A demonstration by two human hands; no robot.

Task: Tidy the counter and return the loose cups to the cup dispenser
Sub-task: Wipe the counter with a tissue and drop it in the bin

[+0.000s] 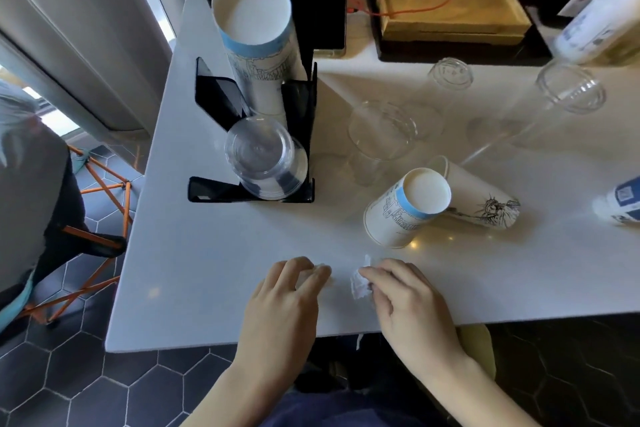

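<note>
A café: black cup dispenser (298, 87) and loose cups on white counter (214, 253).

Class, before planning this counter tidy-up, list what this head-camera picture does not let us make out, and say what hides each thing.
- Left hand: whether it holds anything; its own fingers cover the spot.
- Crumpled paper: part of it is hidden by the right hand.
- Clear cups: their number; transparent outlines merge.
- Paper cup: cut off by the right edge.
- Cup dispenser: top cut off by the upper edge.
</note>
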